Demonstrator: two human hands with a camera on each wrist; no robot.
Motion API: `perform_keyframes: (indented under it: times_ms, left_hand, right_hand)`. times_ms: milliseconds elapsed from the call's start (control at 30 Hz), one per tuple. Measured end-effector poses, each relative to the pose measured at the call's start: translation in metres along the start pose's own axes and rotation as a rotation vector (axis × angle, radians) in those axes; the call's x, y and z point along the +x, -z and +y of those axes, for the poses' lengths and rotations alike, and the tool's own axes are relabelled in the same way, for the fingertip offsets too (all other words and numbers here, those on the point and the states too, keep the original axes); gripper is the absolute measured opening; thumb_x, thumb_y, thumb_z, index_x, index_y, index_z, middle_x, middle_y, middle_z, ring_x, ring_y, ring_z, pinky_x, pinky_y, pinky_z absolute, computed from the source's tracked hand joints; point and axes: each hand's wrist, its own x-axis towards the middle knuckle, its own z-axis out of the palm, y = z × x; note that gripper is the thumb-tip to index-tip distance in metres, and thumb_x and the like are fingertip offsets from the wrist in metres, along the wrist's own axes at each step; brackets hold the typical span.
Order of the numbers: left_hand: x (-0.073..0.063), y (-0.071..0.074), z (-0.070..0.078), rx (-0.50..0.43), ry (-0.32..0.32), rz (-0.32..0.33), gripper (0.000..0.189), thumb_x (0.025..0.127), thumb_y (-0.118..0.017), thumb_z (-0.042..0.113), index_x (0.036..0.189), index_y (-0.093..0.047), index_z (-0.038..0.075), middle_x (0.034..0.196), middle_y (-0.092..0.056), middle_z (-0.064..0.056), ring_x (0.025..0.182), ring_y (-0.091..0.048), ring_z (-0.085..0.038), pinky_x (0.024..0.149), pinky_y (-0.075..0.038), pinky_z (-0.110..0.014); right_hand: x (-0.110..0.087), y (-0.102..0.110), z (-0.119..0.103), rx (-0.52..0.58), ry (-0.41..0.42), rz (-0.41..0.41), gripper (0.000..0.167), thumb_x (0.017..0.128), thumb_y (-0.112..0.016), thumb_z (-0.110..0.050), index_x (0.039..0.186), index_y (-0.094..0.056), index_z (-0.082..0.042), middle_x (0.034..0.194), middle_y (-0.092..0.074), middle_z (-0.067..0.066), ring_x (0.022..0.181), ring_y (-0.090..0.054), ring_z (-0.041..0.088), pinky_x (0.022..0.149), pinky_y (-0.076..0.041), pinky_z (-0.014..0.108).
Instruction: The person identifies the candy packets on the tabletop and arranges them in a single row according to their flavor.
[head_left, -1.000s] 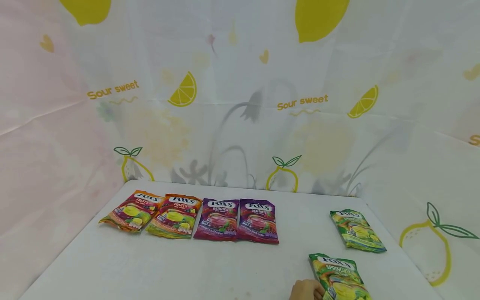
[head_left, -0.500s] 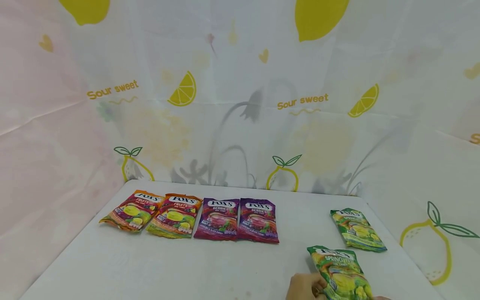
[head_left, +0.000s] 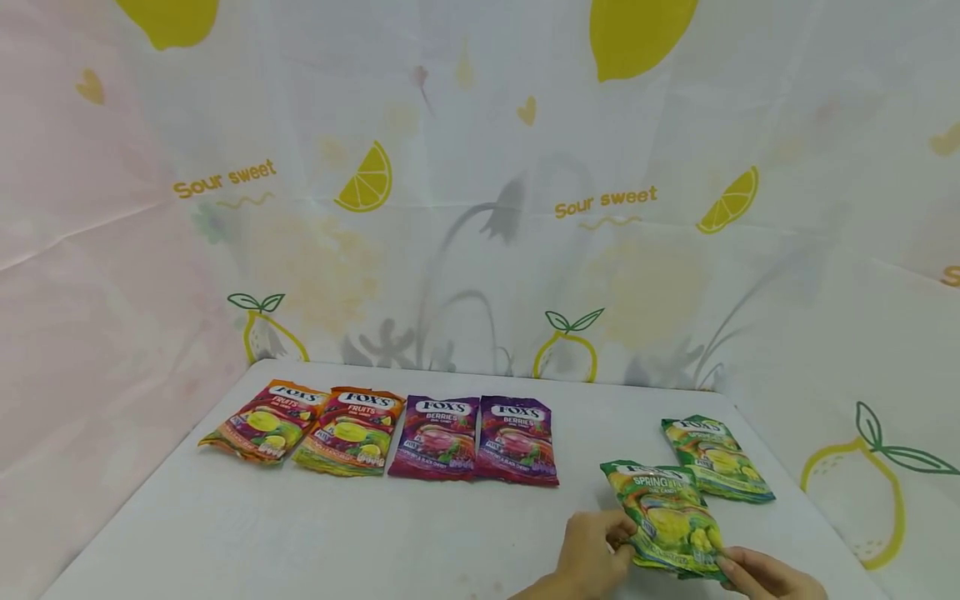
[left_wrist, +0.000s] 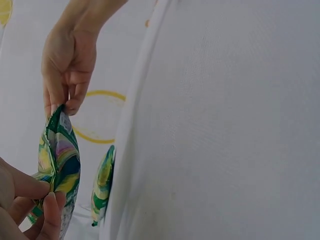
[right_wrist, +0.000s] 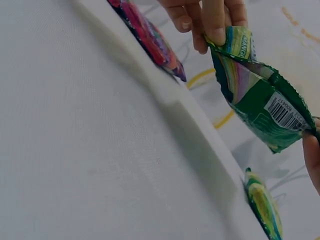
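A green candy bag (head_left: 667, 517) marked Fox's Spring Tea hangs above the front right of the white table, its printed face toward the head camera. My left hand (head_left: 596, 546) pinches its left edge between thumb and fingers. At the lower right corner my right hand (head_left: 772, 575) pinches the same bag. The right wrist view shows the bag's back with a barcode (right_wrist: 286, 111). Behind it, a second green candy bag (head_left: 718, 458) lies flat on the table, its left edge partly covered by the held one.
Two orange fruit candy bags (head_left: 348, 429) lie side by side at the back left. Beside them are two purple berry candy bags (head_left: 516, 440). The white table (head_left: 337, 542) is bounded by a lemon-print cloth (head_left: 465, 275) behind and at both sides.
The held green candy bag has risen and moved away from me, toward the second green one. My right hand has come into view at its lower right corner. The lying bags have not moved.
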Motion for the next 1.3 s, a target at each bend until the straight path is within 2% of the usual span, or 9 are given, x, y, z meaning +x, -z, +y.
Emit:
perform_keyframes:
  times_ms: [100, 267, 600, 733, 833, 933, 1033, 1133, 1300]
  left_hand:
    - [0.003, 0.001, -0.002, 0.051, -0.058, 0.040, 0.018, 0.066, -0.066, -0.012, 0.077, -0.068, 0.002, 0.067, -0.070, -0.002, 0.059, -0.050, 0.012, 0.055, -0.041, -0.006]
    - [0.008, 0.002, -0.008, 0.081, -0.107, 0.068, 0.018, 0.065, -0.066, -0.012, 0.076, -0.068, 0.003, 0.067, -0.070, -0.001, 0.060, -0.051, 0.013, 0.055, -0.042, -0.006]
    - [0.021, 0.010, -0.012, 0.040, -0.043, 0.072, 0.016, 0.068, -0.067, -0.010, 0.080, -0.068, 0.002, 0.069, -0.070, -0.004, 0.060, -0.053, 0.009, 0.056, -0.043, -0.008]
    - [0.028, 0.015, -0.015, 0.014, 0.013, 0.054, 0.015, 0.071, -0.066, -0.010, 0.081, -0.068, 0.001, 0.071, -0.070, -0.005, 0.061, -0.054, 0.007, 0.057, -0.044, -0.010]
    - [0.033, 0.019, -0.017, 0.019, 0.029, 0.048, 0.014, 0.072, -0.067, -0.009, 0.081, -0.068, 0.001, 0.072, -0.070, -0.006, 0.061, -0.055, 0.005, 0.057, -0.044, -0.011]
    - [0.038, 0.023, -0.020, 0.030, 0.032, 0.043, 0.013, 0.073, -0.067, -0.008, 0.082, -0.068, 0.001, 0.073, -0.070, -0.006, 0.061, -0.056, 0.003, 0.057, -0.044, -0.012]
    - [0.043, 0.025, -0.024, 0.039, 0.020, 0.047, 0.013, 0.074, -0.067, -0.008, 0.083, -0.068, 0.001, 0.073, -0.070, -0.005, 0.062, -0.058, 0.001, 0.058, -0.044, -0.012]
    - [0.047, 0.027, -0.030, 0.051, 0.003, 0.056, 0.014, 0.074, -0.068, -0.008, 0.083, -0.068, 0.002, 0.073, -0.071, -0.005, 0.063, -0.059, 0.000, 0.058, -0.045, -0.013]
    - [0.052, 0.032, -0.039, 0.077, -0.095, 0.082, 0.013, 0.072, -0.067, -0.008, 0.082, -0.067, 0.000, 0.073, -0.071, -0.006, 0.064, -0.059, 0.001, 0.058, -0.047, -0.015]
  right_hand:
    - [0.000, -0.007, -0.006, 0.042, 0.052, 0.070, 0.033, 0.080, -0.071, -0.015, 0.099, -0.067, 0.012, 0.077, -0.071, 0.005, 0.063, -0.066, 0.009, 0.061, -0.054, 0.027]
    - [-0.002, -0.010, -0.017, 0.053, 0.120, 0.068, 0.034, 0.077, -0.074, -0.013, 0.099, -0.067, 0.012, 0.075, -0.071, -0.001, 0.063, -0.066, 0.010, 0.061, -0.054, 0.026]
    - [0.007, -0.015, -0.036, -0.132, 0.268, 0.088, 0.025, 0.085, -0.069, -0.009, 0.098, -0.068, 0.011, 0.081, -0.072, 0.007, 0.061, -0.063, 0.003, 0.060, -0.051, 0.020]
    - [0.037, -0.021, -0.013, -0.093, 0.339, 0.113, 0.028, 0.084, -0.071, -0.017, 0.098, -0.069, 0.007, 0.082, -0.072, 0.004, 0.061, -0.065, 0.007, 0.059, -0.051, 0.019]
    - [0.069, -0.028, 0.014, -0.075, 0.425, 0.147, 0.028, 0.084, -0.072, -0.023, 0.098, -0.071, 0.001, 0.084, -0.072, -0.005, 0.063, -0.067, 0.008, 0.059, -0.052, 0.019]
    - [0.089, -0.033, 0.026, -0.043, 0.496, 0.156, 0.027, 0.083, -0.072, -0.025, 0.097, -0.072, -0.002, 0.084, -0.071, -0.011, 0.064, -0.067, 0.007, 0.060, -0.051, 0.018]
    - [0.085, -0.034, 0.013, -0.003, 0.517, 0.120, 0.027, 0.083, -0.072, -0.020, 0.098, -0.070, 0.002, 0.085, -0.072, -0.009, 0.064, -0.067, 0.009, 0.062, -0.051, 0.017]
    - [0.065, -0.035, -0.017, 0.027, 0.500, 0.078, 0.027, 0.085, -0.070, -0.014, 0.099, -0.068, 0.009, 0.083, -0.071, -0.009, 0.064, -0.066, 0.007, 0.062, -0.051, 0.017]
    - [0.043, -0.040, -0.054, 0.019, 0.461, 0.069, 0.024, 0.084, -0.069, -0.006, 0.099, -0.067, 0.013, 0.079, -0.071, -0.007, 0.061, -0.063, 0.002, 0.061, -0.050, 0.017]
